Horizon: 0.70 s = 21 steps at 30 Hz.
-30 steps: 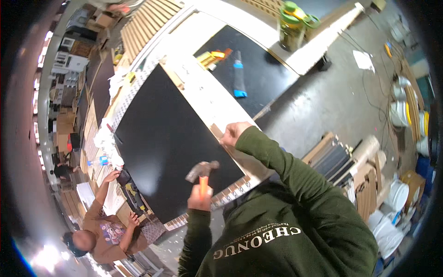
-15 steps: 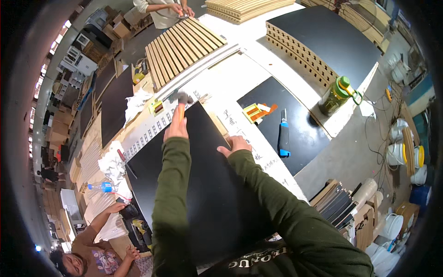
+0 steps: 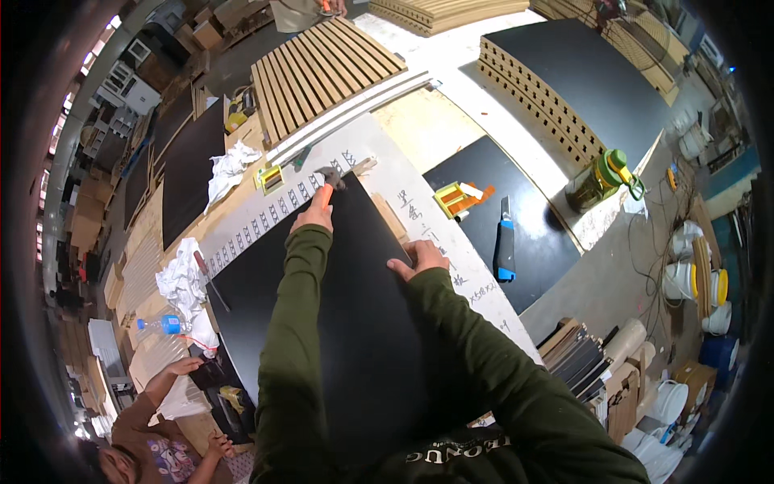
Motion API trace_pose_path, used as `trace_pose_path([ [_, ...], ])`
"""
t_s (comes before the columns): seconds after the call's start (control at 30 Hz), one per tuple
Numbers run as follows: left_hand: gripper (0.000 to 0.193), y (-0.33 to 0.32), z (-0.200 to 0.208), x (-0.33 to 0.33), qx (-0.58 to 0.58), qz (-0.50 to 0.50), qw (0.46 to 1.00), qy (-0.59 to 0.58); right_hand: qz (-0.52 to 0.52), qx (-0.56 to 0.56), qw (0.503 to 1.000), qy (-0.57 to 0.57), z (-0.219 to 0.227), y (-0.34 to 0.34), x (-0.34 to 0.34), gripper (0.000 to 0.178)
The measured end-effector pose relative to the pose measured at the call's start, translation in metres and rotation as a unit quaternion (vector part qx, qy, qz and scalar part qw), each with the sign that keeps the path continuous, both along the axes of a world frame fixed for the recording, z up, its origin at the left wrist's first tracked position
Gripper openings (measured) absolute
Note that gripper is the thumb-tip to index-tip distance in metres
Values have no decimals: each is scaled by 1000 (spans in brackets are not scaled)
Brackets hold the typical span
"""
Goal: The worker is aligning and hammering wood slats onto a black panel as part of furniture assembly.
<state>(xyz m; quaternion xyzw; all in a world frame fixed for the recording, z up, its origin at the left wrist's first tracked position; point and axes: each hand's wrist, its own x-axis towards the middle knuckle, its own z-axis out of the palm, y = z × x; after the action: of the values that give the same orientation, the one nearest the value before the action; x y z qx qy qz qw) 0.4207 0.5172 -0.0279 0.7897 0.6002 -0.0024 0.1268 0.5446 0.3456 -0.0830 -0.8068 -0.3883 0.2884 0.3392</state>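
Note:
My left hand (image 3: pixel 313 216) is closed round the orange handle of a hammer (image 3: pixel 331 179). The hammer's head is over the far corner of a large black panel (image 3: pixel 363 323) lying in front of me. On the panel's right edge rests my right hand (image 3: pixel 421 258), its thumb stretched out over the black surface and apart from the fingers. The fingertips lie along the edge, beside a light wood strip (image 3: pixel 389 216). Under the panel is a pale board (image 3: pixel 476 282) with handwriting and a row of drawn marks.
Right of the panel, a blue-and-black utility knife (image 3: pixel 505 246) lies on another dark panel (image 3: pixel 536 274), near a green bottle (image 3: pixel 601 181). A slatted wood panel (image 3: pixel 326 77) lies beyond. A co-worker (image 3: pixel 165 436) sits at lower left; another person (image 3: pixel 306 12) stands at the far side.
The hammer head has come closer to the panel's far corner. My right hand keeps its place on the edge. The co-worker's raised hand has shifted left, and the whole view has moved slightly.

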Motion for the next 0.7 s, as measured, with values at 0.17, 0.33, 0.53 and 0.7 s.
trace_pose_path([
  [0.17, 43, -14, 1, -18, 33, 74, 993, -89, 9, -11, 1000, 19, 4, 0, -3, 44],
  [0.33, 44, -3, 7, -37, -7, 28, 999, -28, 5, 14, 1000, 11, -11, 3, -8, 42],
  [0.53, 46, -6, -3, -59, 13, 53, 998, -31, -49, 20, 995, 86, -3, 4, -13, 40],
  [0.7, 46, -15, 8, -99, 62, 94, 986, -122, -30, 2, 999, 21, -1, 7, -13, 38],
])
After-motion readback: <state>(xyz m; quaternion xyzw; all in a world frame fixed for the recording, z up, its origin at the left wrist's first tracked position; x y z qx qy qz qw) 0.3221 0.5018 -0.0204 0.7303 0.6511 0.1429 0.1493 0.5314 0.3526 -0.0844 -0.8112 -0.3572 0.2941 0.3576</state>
